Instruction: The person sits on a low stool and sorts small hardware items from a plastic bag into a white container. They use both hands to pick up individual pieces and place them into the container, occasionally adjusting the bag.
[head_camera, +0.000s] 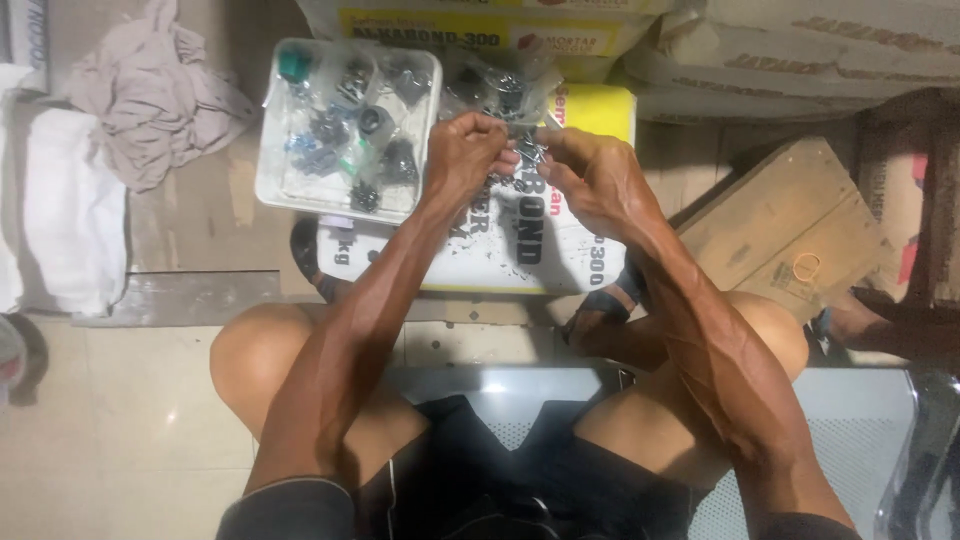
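1. Paper sacks first: I see a white and yellow sack (480, 255) lying flat in front of the knees, with more sacks (780, 50) stacked behind it.
2. To the right sits a wooden board (770, 220) with a yellow rubber band (806, 265) lying on it; to the left, crumpled cloths (150, 90) on the floor.
3. On the flat sack's far left corner rests a white plastic tray (275, 185), holding small clear bags of dark metal hardware (345, 130) and one green piece (293, 63).
4. A further clear bag of metal parts (500, 85) lies just beside the tray, behind the fingers.
5. Both hands meet above the sack. My left hand (462, 150) has its grip pressed together on a small cluster of metal pieces (529, 152), and my right hand (590, 175) pinches the same cluster from the other side.
6. By my judgement the sorting is midway: several bags already sit in the tray, while this cluster and the bag behind it remain outside.
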